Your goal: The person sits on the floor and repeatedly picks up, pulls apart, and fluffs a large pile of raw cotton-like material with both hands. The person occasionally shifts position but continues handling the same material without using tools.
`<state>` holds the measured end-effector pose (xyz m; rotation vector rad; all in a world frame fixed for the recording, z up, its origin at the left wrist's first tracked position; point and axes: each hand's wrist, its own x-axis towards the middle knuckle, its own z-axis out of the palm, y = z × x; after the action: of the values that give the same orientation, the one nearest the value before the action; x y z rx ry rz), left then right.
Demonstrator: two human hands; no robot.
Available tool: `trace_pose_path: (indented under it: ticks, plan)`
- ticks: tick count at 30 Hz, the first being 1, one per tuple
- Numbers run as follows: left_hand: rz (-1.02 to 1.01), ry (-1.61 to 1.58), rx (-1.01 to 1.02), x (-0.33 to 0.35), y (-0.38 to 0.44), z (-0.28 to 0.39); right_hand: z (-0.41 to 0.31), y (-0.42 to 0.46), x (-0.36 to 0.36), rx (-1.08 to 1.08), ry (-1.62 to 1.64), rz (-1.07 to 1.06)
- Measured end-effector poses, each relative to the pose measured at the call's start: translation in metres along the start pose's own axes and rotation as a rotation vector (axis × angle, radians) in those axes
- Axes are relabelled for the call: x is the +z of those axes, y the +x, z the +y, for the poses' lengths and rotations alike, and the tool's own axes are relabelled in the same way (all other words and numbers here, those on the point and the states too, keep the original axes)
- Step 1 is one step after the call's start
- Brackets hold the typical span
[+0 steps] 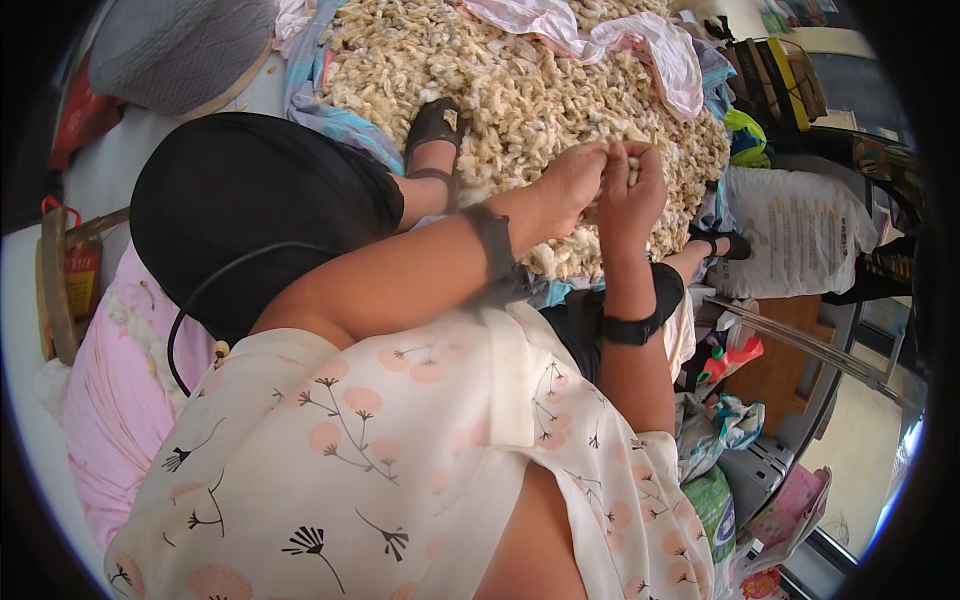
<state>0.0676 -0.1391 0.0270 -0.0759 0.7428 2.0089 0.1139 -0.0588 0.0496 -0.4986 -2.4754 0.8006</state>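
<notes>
My left hand and my right hand meet at the fingertips above a broad heap of cream-coloured fibre tufts, which look like raw cotton. Curled fingers of my right hand close around a small pale tuft. The fingers of my left hand are pinched against the same spot, and its grip is partly hidden. Under the heap, a blue and grey cloth shows at the edges. My shoes rest at either side of the heap; a tuft lies on the left shoe.
Pinkish-white cloth lies over the heap's far side. To the right are a white sack bearing writing, a metal rail and a grey case. At left stand a grey quilted item, a wooden frame and pink fabric.
</notes>
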Motion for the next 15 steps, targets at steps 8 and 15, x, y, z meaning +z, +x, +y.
trace_pose_path:
  ticks: [8, 15]
  plan:
    - [-0.020, -0.008, 0.040, -0.007, 0.006, 0.001, 0.003, 0.001, 0.006, -0.170, -0.029, 0.088]
    - [0.022, -0.086, 0.187, -0.013, 0.009, -0.006, 0.021, 0.011, 0.009, 0.186, 0.187, 0.184]
